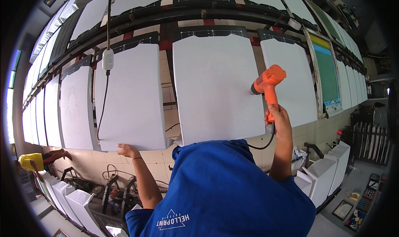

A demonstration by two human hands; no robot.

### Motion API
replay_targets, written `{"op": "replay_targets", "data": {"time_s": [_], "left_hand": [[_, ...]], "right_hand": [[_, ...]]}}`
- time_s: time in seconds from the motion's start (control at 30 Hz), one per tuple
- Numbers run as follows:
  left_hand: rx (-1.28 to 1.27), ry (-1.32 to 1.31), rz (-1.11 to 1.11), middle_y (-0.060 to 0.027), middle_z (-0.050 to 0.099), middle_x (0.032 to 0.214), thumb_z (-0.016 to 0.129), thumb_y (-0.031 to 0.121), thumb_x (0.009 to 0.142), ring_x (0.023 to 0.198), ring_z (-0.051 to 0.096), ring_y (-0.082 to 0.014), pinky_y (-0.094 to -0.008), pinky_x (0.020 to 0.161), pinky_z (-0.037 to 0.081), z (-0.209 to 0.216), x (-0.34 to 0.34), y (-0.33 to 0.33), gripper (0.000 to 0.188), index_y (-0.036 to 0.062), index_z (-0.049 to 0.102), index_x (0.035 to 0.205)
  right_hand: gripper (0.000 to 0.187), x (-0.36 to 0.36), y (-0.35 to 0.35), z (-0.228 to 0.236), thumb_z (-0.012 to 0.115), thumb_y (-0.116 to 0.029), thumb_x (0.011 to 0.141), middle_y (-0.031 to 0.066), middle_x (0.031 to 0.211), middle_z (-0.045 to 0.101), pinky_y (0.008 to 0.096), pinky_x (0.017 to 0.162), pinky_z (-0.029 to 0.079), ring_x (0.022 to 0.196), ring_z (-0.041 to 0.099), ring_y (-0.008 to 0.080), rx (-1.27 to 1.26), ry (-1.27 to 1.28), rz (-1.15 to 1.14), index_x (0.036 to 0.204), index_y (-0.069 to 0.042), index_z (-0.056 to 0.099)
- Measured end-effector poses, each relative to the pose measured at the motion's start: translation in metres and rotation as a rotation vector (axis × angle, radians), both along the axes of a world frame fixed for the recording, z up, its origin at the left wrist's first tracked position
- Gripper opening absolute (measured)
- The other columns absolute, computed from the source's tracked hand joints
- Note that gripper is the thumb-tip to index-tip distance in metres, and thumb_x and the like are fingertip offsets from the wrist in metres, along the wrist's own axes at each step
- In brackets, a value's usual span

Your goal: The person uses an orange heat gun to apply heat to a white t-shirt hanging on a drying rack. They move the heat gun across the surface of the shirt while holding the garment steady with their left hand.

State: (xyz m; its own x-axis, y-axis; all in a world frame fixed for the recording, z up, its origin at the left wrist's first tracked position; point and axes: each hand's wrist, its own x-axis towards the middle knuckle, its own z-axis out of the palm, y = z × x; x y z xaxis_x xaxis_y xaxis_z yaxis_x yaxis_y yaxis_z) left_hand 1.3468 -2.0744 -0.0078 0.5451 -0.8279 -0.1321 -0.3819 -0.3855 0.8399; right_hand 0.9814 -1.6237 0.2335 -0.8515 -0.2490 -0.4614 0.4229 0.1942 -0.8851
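My right hand (279,120) is wrapped round the handle of an orange heat gun (268,84). The gun's dark nozzle points left over the right side of a flat board covered in white fabric (214,83), a little above it as far as I can tell. A black cord hangs from the handle and runs toward my blue shirt. Down on the left, my left hand (128,150) rests at the near edge of another board covered in white fabric (131,100). Its fingers are partly stretched out and touch that edge; their tips are hard to make out.
Rows of similar white-covered boards curve away on both sides. A white inline plug (108,59) hangs on a cord over the left board. A framed screen with green mesh (326,71) lies at the right. Behind the far board edges runs a dark rail (203,13). A person in yellow (31,162) is at far left.
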Motion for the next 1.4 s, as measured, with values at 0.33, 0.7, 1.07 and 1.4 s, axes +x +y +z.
{"op": "replay_targets", "data": {"time_s": [0.33, 0.7, 1.07, 1.4], "left_hand": [[-0.003, 0.037, -0.015, -0.0374, 0.049, 0.118, 0.038, 0.045, 0.098, 0.103, 0.056, -0.0435, -0.047, 0.09, 0.048, -0.007, 0.007, -0.006, 0.066, -0.0162, 0.033, 0.122], [0.001, 0.014, -0.017, -0.0382, 0.049, 0.117, 0.039, 0.044, 0.098, 0.103, 0.056, -0.0434, -0.0475, 0.091, 0.047, -0.007, 0.009, -0.009, 0.065, -0.0177, 0.035, 0.12], [-0.01, 0.021, -0.005, -0.0396, 0.049, 0.115, 0.039, 0.045, 0.098, 0.103, 0.055, -0.0446, -0.0486, 0.09, 0.046, -0.002, 0.003, 0.0, 0.067, -0.0187, 0.037, 0.117], [-0.011, -0.004, -0.012, -0.0399, 0.05, 0.112, 0.038, 0.047, 0.097, 0.101, 0.055, -0.0465, -0.0497, 0.09, 0.045, -0.007, 0.008, -0.006, 0.067, -0.0183, 0.038, 0.116]], "right_hand": [[0.034, 0.037, -0.073, 0.004, 0.061, -0.029, 0.09, 0.0047, 0.079, 0.058, 0.0256, 0.052, 0.047, 0.064, 0.059, 0.0134, -0.185, -0.137, 0.327, 0.104, 0.001, 0.053], [0.031, 0.049, -0.097, 0.0, 0.061, -0.027, 0.09, 0.0039, 0.077, 0.055, 0.0257, 0.056, 0.045, 0.065, 0.057, 0.0115, -0.191, -0.203, 0.492, 0.101, 0.001, 0.055], [0.027, 0.016, 0.011, 0.003, 0.061, -0.028, 0.091, 0.004, 0.075, 0.057, 0.0247, 0.052, 0.046, 0.062, 0.058, 0.0121, -0.004, -0.029, 0.012, 0.097, -0.003, 0.055], [0.03, 0.045, -0.058, 0.004, 0.062, -0.029, 0.09, 0.0043, 0.078, 0.058, 0.0257, 0.053, 0.047, 0.064, 0.059, 0.0128, -0.155, -0.158, 0.279, 0.099, -0.001, 0.055]]}}
